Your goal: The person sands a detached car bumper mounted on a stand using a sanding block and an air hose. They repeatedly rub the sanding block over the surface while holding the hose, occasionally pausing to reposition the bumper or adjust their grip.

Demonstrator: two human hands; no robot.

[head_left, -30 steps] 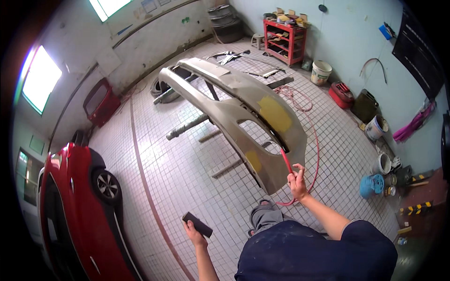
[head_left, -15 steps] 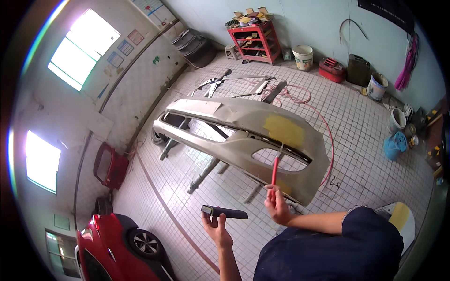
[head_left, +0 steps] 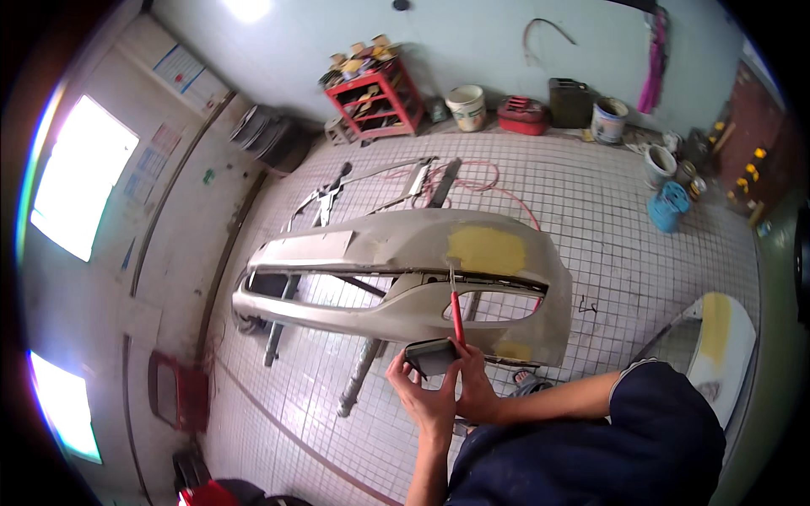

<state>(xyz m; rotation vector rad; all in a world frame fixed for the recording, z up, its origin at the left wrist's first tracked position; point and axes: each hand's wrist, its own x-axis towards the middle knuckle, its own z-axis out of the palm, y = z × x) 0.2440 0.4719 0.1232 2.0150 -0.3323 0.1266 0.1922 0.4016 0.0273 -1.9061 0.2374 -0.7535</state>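
Note:
My left hand [head_left: 429, 406] is closed around a dark oblong block [head_left: 432, 357], which looks like a sanding block, its flat face tilted toward me. Close beside it, my right hand [head_left: 478, 390] grips a slim tool with a red handle [head_left: 457, 316] and a thin light tip pointing away from me. Both hands are nearly touching, and the fingers partly hide each other. Beyond them a beige car bumper [head_left: 396, 232] rests on a stand of metal legs [head_left: 359, 379]. Yellow filler [head_left: 485, 250] covers a patch on its right part; the tool's tip overlaps the bumper from here, contact cannot be told.
A red cart [head_left: 375, 101] stands by the far wall. Along that wall are a white bucket [head_left: 466, 110], a red container [head_left: 521, 116] and a dark canister [head_left: 569, 103]. A pink hose [head_left: 515, 198] lies on the floor. At right stands a white panel with a yellow band [head_left: 734, 354].
My hands have come together, the left one moving right with the block, now turned face toward me. The red-handled tool shifted left with my right hand. The whole view has turned.

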